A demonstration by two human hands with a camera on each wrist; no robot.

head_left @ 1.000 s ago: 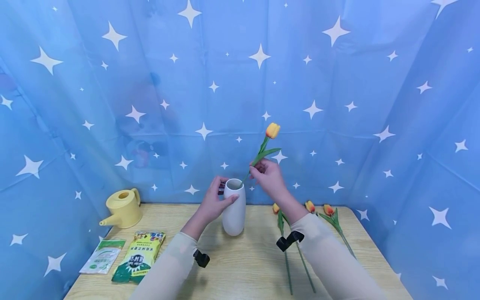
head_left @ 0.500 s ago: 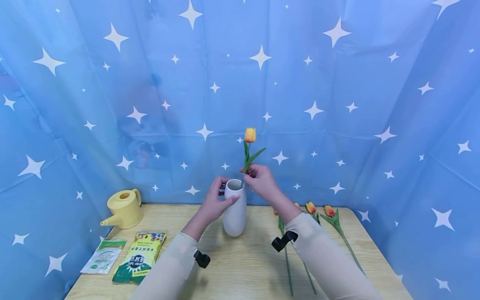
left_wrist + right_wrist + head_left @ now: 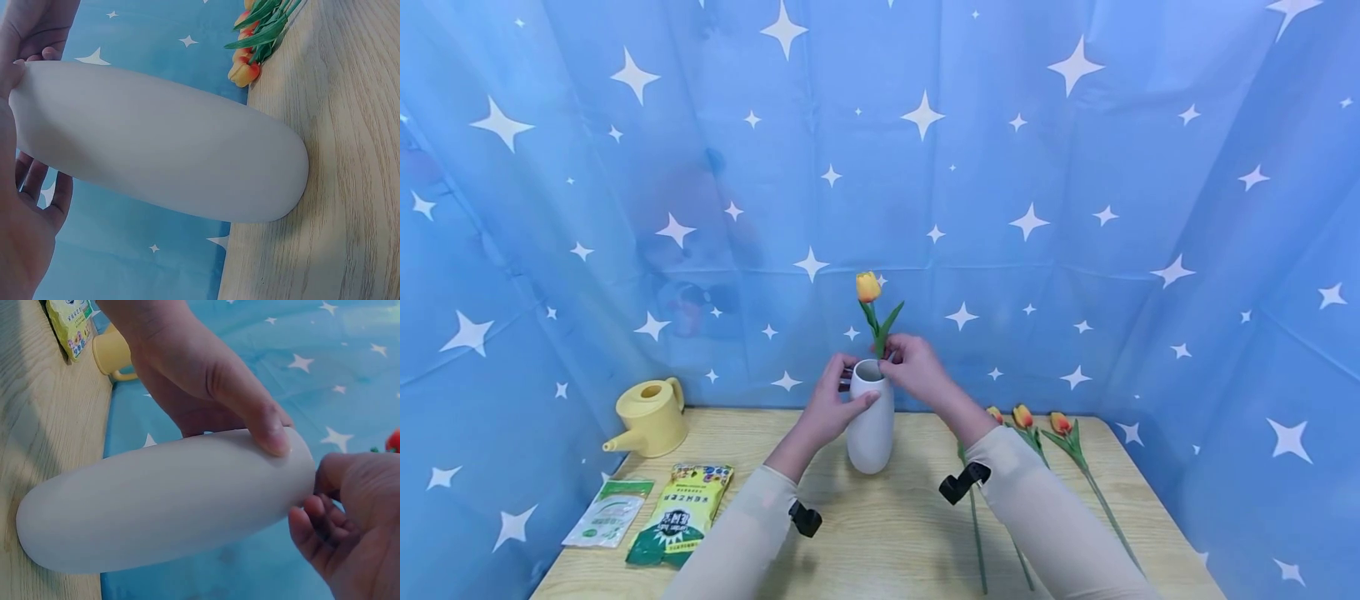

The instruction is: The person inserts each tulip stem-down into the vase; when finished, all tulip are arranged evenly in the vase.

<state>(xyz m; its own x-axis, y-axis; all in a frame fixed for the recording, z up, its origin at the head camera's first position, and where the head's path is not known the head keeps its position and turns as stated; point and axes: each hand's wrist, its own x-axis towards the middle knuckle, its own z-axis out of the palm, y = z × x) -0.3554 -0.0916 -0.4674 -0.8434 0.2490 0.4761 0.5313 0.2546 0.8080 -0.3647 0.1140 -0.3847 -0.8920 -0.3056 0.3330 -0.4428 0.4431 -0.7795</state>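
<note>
A white vase (image 3: pixel 870 433) stands upright on the table, and my left hand (image 3: pixel 835 404) grips it near the rim, thumb on the front and fingers round the far side. At the mouth of the vase my right hand (image 3: pixel 917 367) pinches the stem of a yellow tulip (image 3: pixel 868 287), whose bloom and green leaves rise above the rim. The lower stem is hidden by my hand and the vase. In the right wrist view both hands meet at the rim of the vase (image 3: pixel 169 500). The left wrist view shows the vase base (image 3: pixel 269 169) on the wood.
Several orange-yellow tulips (image 3: pixel 1060 423) lie on the right of the wooden table (image 3: pixel 865 533), partly under my right forearm. A yellow watering can (image 3: pixel 651 421), a yellow-green bag (image 3: pixel 681 512) and a small white-green packet (image 3: pixel 610 512) are on the left. A blue starry curtain (image 3: pixel 880 167) hangs behind.
My right hand has moved left and slightly down to the vase mouth, bringing the tulip lower and more upright, its bloom now tipping left. My left hand keeps its grip on the vase.
</note>
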